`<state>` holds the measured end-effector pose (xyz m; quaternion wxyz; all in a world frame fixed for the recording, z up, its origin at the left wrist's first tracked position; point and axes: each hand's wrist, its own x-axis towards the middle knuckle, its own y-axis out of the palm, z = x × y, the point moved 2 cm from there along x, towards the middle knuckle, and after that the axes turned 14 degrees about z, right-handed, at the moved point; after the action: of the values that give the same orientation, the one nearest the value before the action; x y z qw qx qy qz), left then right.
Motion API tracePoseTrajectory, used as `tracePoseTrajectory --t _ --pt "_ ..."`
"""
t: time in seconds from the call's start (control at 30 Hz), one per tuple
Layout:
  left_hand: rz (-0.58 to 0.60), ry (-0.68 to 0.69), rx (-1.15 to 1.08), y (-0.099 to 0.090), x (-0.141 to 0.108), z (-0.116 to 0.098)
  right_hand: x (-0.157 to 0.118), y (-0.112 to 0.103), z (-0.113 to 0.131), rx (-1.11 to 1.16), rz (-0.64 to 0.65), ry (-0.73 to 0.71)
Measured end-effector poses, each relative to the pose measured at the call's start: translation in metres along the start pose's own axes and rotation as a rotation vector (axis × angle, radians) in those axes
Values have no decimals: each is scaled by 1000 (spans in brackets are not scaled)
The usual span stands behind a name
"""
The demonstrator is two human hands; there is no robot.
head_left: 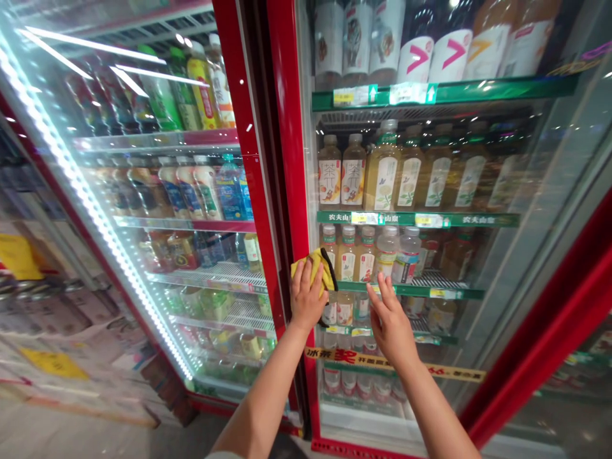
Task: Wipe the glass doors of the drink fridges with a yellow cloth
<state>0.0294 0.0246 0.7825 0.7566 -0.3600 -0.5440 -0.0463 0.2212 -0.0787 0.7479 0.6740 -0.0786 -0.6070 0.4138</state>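
My left hand (pixel 308 296) presses a yellow cloth (pixel 329 273) with a dark edge against the red door frame (pixel 295 191) of a drinks fridge. Its fingers lie over the cloth, and part of the cloth hangs out past them on the glass side. To the right, my right hand (pixel 391 319) is raised in front of the glass door (pixel 478 255), fingers apart and nothing in them. Whether its fingertips touch the glass, I cannot tell. Behind the glass stand rows of bottled drinks (pixel 385 169) on shelves with green price strips (pixel 415 220).
A second lit fridge (pixel 248 127) with bottles on its shelves adjoins on the left. A yellow printed strip (pixel 392 363) crosses the lower glass door. Blurred store shelving with yellow tags (pixel 52 363) lies at far left. Another red frame (pixel 540 319) slants at the right.
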Motion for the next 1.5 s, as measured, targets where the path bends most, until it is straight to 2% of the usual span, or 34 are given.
tracePoseTrajectory --t 0.13,0.2,0.27,0.4,0.47,0.5,0.57,0.67,0.77,0.87,0.93,1.0,1.1,1.2,1.23,1.3,1.4,1.5 --pt "-69 -110 -43 -19 59 -9 1 -2 -3 2 8 0" --pt "-73 -132 -31 -22 77 -17 1 -3 -4 0 14 2" --pt "-36 -82 12 -16 71 -23 1 -5 -5 -2 18 -7" --pt "9 178 127 4 13 -20 -2 -13 -9 -14 25 -54" --pt "4 216 128 8 -6 -15 -4 -18 -13 -37 13 -47" --pt "2 205 121 8 -7 -14 -5 -21 -16 -52 -3 -33" --pt "-7 125 85 4 9 -17 -8 -26 -21 -79 -46 6" --pt "-55 -48 -24 -4 55 -38 -10 -33 -28 -94 -93 56" --pt "-81 -53 -74 -3 81 -65 -14 -39 -34 -97 -96 73" --pt "-32 112 -25 8 63 -77 -18 -46 -41 -104 -59 63" --pt "15 212 5 15 41 -74 -20 -51 -48 -109 -41 52" --pt "25 234 3 16 30 -68 -22 -59 -56 -116 -43 49" --pt "-33 98 -42 9 48 -72 -22 -69 -65 -123 -65 60" --pt "-104 -81 -102 2 86 -96 -21 -76 -70 -117 -66 59" --pt "-109 -85 -108 2 96 -106 -21 -78 -71 -114 -60 53" --pt "-88 -4 -86 7 102 -125 -21 -80 -74 -109 -46 36" --pt "-31 158 -25 20 77 -134 -25 -84 -82 -109 -31 19" --pt "-26 181 4 27 46 -124 -29 -91 -91 -115 -26 17"
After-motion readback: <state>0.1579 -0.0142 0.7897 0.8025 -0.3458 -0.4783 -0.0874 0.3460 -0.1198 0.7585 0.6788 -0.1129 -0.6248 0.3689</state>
